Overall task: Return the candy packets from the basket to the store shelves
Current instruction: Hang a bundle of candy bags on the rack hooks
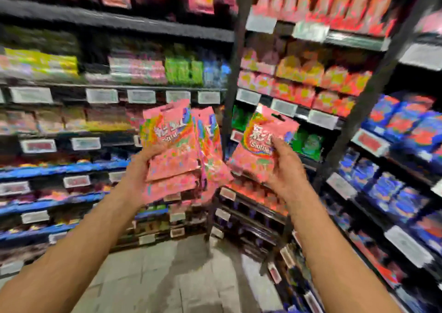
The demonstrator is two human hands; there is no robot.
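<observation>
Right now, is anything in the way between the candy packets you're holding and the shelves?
Nothing visible is. The left hand holds a stack of pink packets and the right hand holds a single pink packet, both up in open air before the shelves. The picture is blurred, so the right shelf slot can't be made out.

Several pink candy packets (171, 145) in one stack, one packet (260, 145) apart; two hands.

Grey tiled floor (167, 276), white price tags (141, 96)
</observation>
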